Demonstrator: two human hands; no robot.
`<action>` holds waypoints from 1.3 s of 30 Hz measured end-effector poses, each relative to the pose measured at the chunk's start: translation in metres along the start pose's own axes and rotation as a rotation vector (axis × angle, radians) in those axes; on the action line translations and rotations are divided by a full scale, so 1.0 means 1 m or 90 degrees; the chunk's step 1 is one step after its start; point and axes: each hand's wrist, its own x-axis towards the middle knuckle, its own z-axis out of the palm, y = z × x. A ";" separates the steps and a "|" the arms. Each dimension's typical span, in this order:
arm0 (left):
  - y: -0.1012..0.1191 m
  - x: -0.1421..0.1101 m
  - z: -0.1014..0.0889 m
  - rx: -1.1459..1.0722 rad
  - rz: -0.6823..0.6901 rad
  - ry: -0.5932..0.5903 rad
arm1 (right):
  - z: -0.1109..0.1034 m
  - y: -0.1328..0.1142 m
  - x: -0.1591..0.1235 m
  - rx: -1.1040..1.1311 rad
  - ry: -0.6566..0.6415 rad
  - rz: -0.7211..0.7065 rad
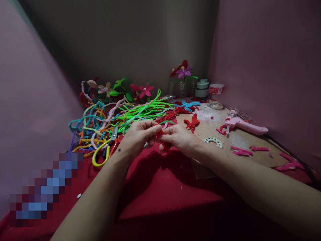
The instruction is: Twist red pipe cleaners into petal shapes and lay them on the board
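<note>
Both hands meet above the red cloth, pinching one small red pipe cleaner piece between them. My left hand grips its upper end between thumb and fingers. My right hand is closed on it from the other side, and part of the piece hangs below the fingers. Its full shape is hidden by the fingers. Just behind the hands lies a heap of green pipe cleaners. Right of them, a red pipe cleaner flower rests on a brown board. Scissors with yellow handles lie beside my left forearm.
A pink glue gun lies on the brown board, near a white ring with holes and pink scraps. Finished flowers, a jar and a tangle of coloured pipe cleaners stand along the back. Red cloth covers the table.
</note>
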 end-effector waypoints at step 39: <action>0.002 -0.001 0.012 0.027 -0.016 0.168 | 0.009 0.000 -0.003 -0.358 0.283 -0.154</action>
